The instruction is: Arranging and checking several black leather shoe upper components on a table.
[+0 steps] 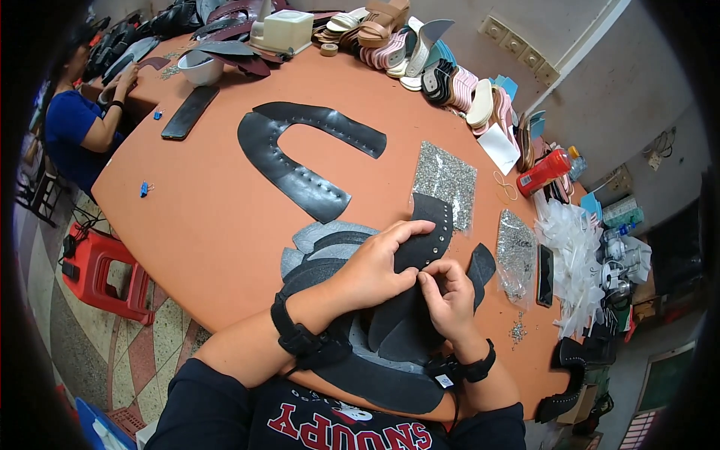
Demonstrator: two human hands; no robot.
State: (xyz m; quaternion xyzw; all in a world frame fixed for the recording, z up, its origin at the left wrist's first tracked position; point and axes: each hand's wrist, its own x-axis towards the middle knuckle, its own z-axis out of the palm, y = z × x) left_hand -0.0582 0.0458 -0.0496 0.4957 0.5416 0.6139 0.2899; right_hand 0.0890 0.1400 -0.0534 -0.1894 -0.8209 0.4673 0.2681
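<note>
A curved black shoe-upper piece (431,214) with small metal studs along one edge lies over a stack of similar pieces in front of me. My left hand (382,259) holds it, with the fingers on its top face. At the studded edge, my right hand (448,296) pinches with thumb and forefinger close to the left fingertips. Whatever sits in that pinch is too small to make out. Grey and black upper pieces (397,386) are piled under both wrists. Farther off, a U-shaped black upper (259,150) with a row of studs or holes lies flat on the orange table (202,255).
Clear bags of studs (446,176) lie beyond and right of my hands, with loose studs (517,330) nearby. A phone (545,276) and white plastic strips (574,262) are at right. Sandal parts (450,86) line the wall. A person (79,124) works at far left, beyond a red stool (109,274).
</note>
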